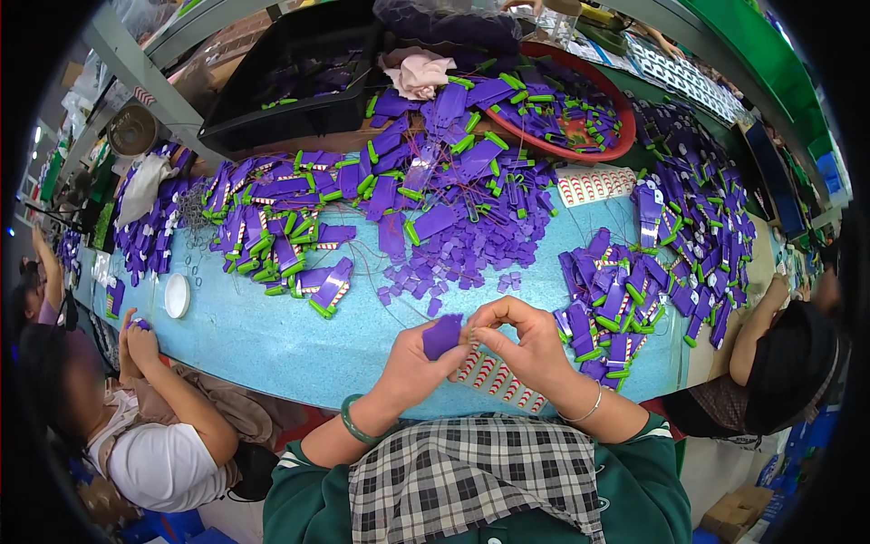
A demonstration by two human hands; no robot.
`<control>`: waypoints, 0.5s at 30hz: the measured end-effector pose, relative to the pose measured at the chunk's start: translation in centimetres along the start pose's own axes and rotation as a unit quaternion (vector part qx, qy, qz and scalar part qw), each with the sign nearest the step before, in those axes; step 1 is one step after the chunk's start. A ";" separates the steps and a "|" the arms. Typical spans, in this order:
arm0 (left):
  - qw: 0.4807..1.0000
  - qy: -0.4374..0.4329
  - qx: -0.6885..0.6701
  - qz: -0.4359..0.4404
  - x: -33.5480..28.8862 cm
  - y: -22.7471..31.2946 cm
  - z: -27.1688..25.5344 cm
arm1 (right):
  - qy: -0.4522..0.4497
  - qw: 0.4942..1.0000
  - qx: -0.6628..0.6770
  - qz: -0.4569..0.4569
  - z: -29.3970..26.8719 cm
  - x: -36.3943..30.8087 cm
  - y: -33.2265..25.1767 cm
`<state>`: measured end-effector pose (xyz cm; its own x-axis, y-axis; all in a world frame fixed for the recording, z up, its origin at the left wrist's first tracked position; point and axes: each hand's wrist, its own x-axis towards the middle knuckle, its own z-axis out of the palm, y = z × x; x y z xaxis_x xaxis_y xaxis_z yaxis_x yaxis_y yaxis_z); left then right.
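Close to the table's near edge, my left hand point(410, 367) grips a flat purple plastic piece point(442, 336) between thumb and fingers. My right hand point(526, 337) is pinched right beside that piece, its fingertips meeting the left thumb; whatever lies between them is too small to make out. Partly covered by my hands is a sheet of red-and-white striped stickers point(504, 384). Left of my hands lies a heap of purple pieces with green ends point(272, 238), some bearing striped stickers. Beyond my hands spreads a pile of small purple pieces point(453, 258).
A black bin point(217, 136) and a red basin point(625, 136) of purple parts stand at the back. More finished-looking parts point(616, 308) lie on the right, near a second sticker sheet point(598, 186). A white bowl point(178, 296) sits left. Co-workers point(168, 444) sit on both sides.
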<state>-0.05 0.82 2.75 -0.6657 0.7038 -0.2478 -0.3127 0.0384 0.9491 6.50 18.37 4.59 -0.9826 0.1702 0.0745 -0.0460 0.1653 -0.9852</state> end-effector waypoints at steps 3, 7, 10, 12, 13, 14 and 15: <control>0.998 -0.023 -0.056 -0.011 0.7 0.1 -0.3 | 0.095 0.995 0.008 -0.040 0.2 0.0 -1.1; 0.998 -0.008 -0.064 -0.017 0.6 0.2 0.6 | 0.015 0.997 -0.055 -0.052 -0.5 -0.7 0.4; 0.984 -0.029 -0.173 -0.025 0.6 -0.5 0.6 | 0.005 0.998 -0.026 -0.065 -0.4 -1.0 1.2; 0.943 -0.079 -0.324 -0.012 0.9 -0.4 0.4 | 0.006 0.997 0.078 -0.018 -0.4 -1.0 0.9; 0.928 -0.081 -0.362 -0.034 0.9 -0.1 0.4 | -0.007 0.987 0.157 0.032 -0.4 -1.0 0.3; 0.912 -0.083 -0.399 -0.055 0.9 0.4 0.7 | -0.020 0.969 0.234 0.082 -0.4 -1.0 0.0; 0.893 -0.085 -0.435 -0.076 0.8 0.8 0.9 | -0.022 0.968 0.231 0.099 -0.3 -1.1 0.4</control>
<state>-0.20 2.06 3.47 -0.4817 0.8377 -0.2573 -0.8479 -0.3713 0.3784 7.66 18.50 4.19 -0.9867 0.1109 -0.1191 0.0782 -0.3192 -0.9445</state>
